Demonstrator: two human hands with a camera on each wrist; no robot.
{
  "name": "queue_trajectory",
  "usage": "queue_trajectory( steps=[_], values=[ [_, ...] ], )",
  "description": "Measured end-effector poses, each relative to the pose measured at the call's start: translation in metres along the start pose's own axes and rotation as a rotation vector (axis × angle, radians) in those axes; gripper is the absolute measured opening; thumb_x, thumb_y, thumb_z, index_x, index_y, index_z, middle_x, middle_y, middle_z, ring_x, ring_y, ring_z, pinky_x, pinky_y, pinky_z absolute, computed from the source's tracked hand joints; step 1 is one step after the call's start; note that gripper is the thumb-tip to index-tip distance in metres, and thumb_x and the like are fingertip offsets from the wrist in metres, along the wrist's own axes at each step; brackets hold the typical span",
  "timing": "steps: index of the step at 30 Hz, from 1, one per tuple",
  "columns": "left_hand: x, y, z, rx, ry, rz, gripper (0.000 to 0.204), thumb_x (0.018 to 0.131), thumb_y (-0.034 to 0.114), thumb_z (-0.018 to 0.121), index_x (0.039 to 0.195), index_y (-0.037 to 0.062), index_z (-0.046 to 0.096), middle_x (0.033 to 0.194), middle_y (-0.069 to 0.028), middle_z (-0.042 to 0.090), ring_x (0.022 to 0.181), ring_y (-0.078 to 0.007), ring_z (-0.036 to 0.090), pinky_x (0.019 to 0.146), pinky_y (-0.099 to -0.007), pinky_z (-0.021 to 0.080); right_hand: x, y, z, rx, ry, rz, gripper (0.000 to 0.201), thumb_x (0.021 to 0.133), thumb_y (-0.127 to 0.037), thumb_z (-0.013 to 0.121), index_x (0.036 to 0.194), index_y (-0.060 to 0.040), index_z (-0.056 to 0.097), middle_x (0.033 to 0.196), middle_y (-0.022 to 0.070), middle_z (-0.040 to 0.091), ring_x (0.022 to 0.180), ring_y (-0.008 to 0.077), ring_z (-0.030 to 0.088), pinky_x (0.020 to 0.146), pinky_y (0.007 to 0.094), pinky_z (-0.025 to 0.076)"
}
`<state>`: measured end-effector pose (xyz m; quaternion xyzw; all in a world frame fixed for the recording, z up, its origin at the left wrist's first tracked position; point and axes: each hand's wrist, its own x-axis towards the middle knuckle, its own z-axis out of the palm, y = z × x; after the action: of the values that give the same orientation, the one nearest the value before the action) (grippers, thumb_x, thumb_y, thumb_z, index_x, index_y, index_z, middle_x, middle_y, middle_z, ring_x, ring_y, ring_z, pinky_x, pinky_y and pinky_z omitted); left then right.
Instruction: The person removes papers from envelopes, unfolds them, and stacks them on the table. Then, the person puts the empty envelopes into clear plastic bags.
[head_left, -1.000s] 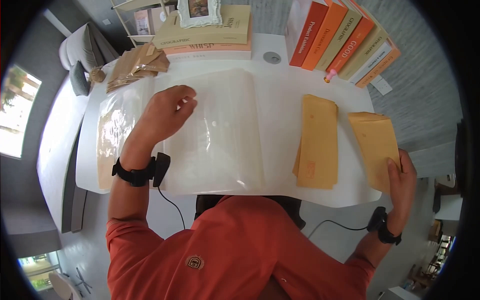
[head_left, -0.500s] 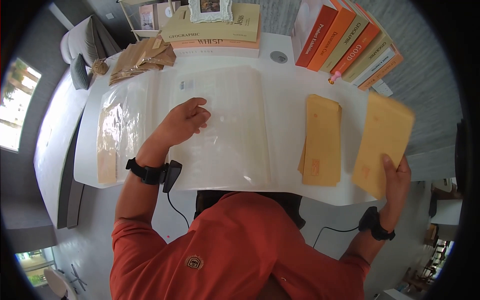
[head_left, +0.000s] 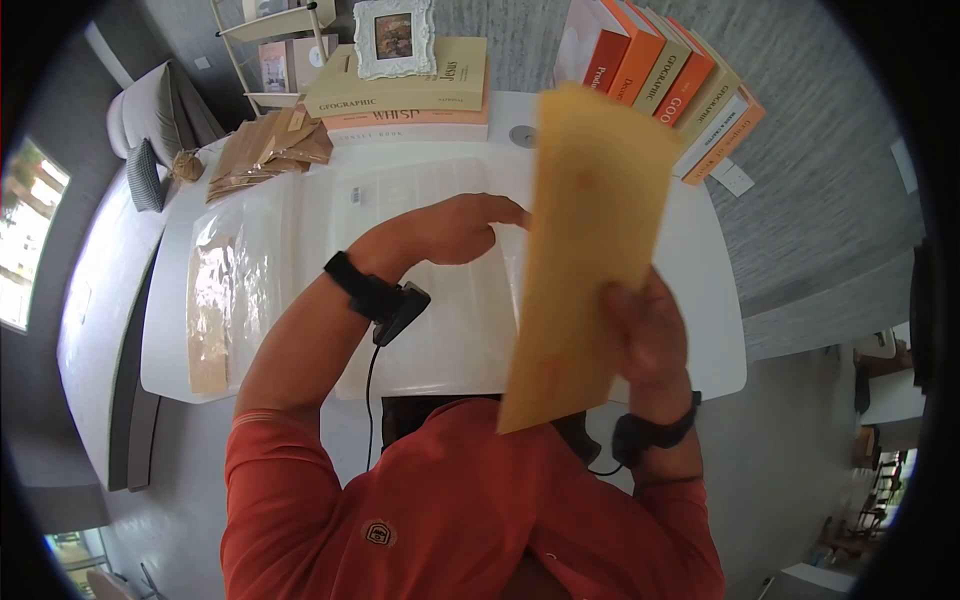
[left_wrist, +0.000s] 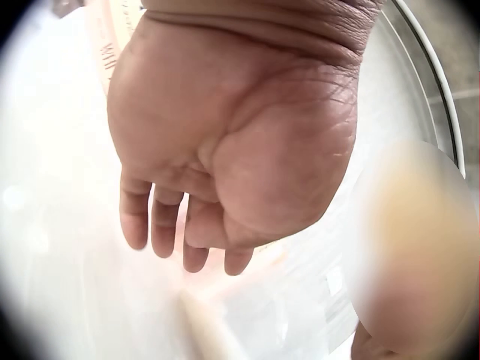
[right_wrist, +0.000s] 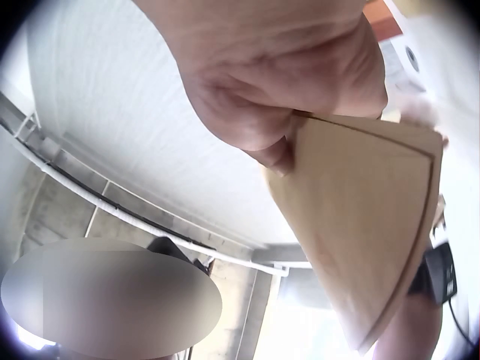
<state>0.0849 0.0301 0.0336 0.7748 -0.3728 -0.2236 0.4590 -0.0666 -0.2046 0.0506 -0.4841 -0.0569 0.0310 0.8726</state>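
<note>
In the head view, my right hand [head_left: 655,335] grips a slim bundle of tan kraft envelopes [head_left: 580,260] by its right edge, thumb across the front. The bundle stands raised and slightly tilted over the table, hiding the tabletop behind it. In the right wrist view, the layered edges of the envelopes [right_wrist: 367,210] show below the palm. My left hand [head_left: 460,230] hovers over a large clear plastic sheet [head_left: 440,340], its fingertips right at the envelopes' left edge. In the left wrist view, that hand's fingers [left_wrist: 166,225] hang loosely, holding nothing.
A clear packet [head_left: 210,300] lies on the table's left side, with brown paper bags [head_left: 265,155] behind it. Stacked books [head_left: 400,115] carry a white picture frame [head_left: 395,40]. A row of books [head_left: 665,80] stands at the back right.
My right hand has carried the envelopes up and leftward from the table's right side to near the middle. My left hand has moved right, toward them.
</note>
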Motion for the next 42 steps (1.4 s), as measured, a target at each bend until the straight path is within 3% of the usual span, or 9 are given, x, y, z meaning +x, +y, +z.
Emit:
queue_trajectory(
  steps=[2,6,14,22,25,30,34,40,42],
  values=[
    [0.007,0.009,0.002,-0.034,-0.043,-0.019,0.042,0.089,0.001,0.052,0.129,0.0069,0.065,0.131,-0.0098,0.065,0.115,-0.023,0.06,0.096,-0.036,0.05,0.015,0.013,0.012,-0.154,-0.094,0.116,0.038,0.1,-0.017,0.064,0.132,0.0026,0.056,0.123,0.0088,0.065,0.109,0.0157,0.064,0.094,0.0334,0.053],
    [-0.019,-0.05,-0.013,0.977,-0.082,0.13,0.053,0.078,-0.004,0.062,0.129,0.0083,0.064,0.14,-0.0118,0.056,0.134,-0.0264,0.049,0.109,-0.0398,0.043,0.06,0.063,-0.024,-0.008,0.2,0.156,0.04,0.099,-0.016,0.063,0.134,0.0018,0.054,0.124,0.0091,0.064,0.11,0.0179,0.063,0.095,0.0348,0.053],
    [-0.03,-0.059,-0.019,0.916,0.156,0.323,0.026,0.071,-0.007,0.064,0.094,0.0064,0.061,0.11,-0.0099,0.058,0.12,-0.0302,0.053,0.104,-0.0416,0.044,0.077,0.091,-0.043,-0.01,0.461,-0.021,0.035,0.102,-0.012,0.055,0.133,0.0023,0.054,0.125,0.0104,0.062,0.111,0.0201,0.063,0.096,0.036,0.053],
    [-0.011,-0.006,-0.021,0.829,0.343,0.526,0.016,0.073,0.001,0.071,0.084,0.0068,0.06,0.092,-0.0063,0.06,0.106,-0.0305,0.059,0.097,-0.0416,0.048,0.076,0.073,-0.027,-0.097,-0.049,0.553,0.033,0.101,-0.014,0.058,0.13,0.0011,0.057,0.116,0.008,0.067,0.1,0.0176,0.068,0.087,0.0349,0.057],
    [-0.005,0.021,-0.005,0.813,0.384,0.568,0.033,0.073,0.007,0.075,0.105,0.0068,0.067,0.121,-0.0118,0.059,0.122,-0.0328,0.054,0.104,-0.0419,0.046,0.081,0.088,-0.025,0.02,-0.218,0.646,0.036,0.1,-0.017,0.064,0.131,-0.0002,0.058,0.116,0.0068,0.067,0.099,0.0166,0.068,0.085,0.0347,0.058],
    [-0.09,-0.002,-0.053,0.462,0.874,0.004,0.063,0.087,0.02,0.079,0.139,-0.0005,0.05,0.134,-0.0181,0.057,0.123,-0.0296,0.057,0.101,-0.0408,0.048,0.082,0.087,-0.005,0.093,-0.254,0.536,0.037,0.099,-0.02,0.067,0.131,-0.0033,0.06,0.119,0.0058,0.068,0.101,0.0151,0.068,0.088,0.0332,0.056],
    [-0.14,-0.023,-0.054,-0.509,0.499,-0.515,0.045,0.102,0.03,0.061,0.133,-0.0019,0.055,0.117,-0.0106,0.066,0.107,-0.0186,0.064,0.089,-0.0327,0.053,0.086,0.088,0.001,0.039,-0.276,0.381,0.037,0.1,-0.019,0.066,0.133,-0.0038,0.06,0.121,0.0052,0.068,0.105,0.014,0.065,0.094,0.0328,0.053],
    [-0.128,0.008,0.008,-0.713,0.737,0.106,0.03,0.108,0.02,0.05,0.128,0.0012,0.061,0.114,-0.0066,0.07,0.102,-0.0154,0.066,0.089,-0.0315,0.053,0.082,0.054,0.019,-0.826,-0.178,-0.455,0.038,0.102,-0.019,0.061,0.135,-0.0005,0.057,0.121,0.0048,0.068,0.109,0.0152,0.063,0.096,0.0316,0.05],
    [-0.125,0.002,0.018,-0.718,0.786,0.214,0.03,0.108,0.019,0.05,0.129,0.0003,0.06,0.117,-0.0063,0.069,0.106,-0.0147,0.064,0.093,-0.0306,0.05,0.08,0.057,0.017,-0.844,-0.24,-0.384,0.037,0.102,-0.018,0.06,0.135,-0.0008,0.057,0.122,0.0047,0.068,0.107,0.0163,0.063,0.095,0.0316,0.05]
  ],
)
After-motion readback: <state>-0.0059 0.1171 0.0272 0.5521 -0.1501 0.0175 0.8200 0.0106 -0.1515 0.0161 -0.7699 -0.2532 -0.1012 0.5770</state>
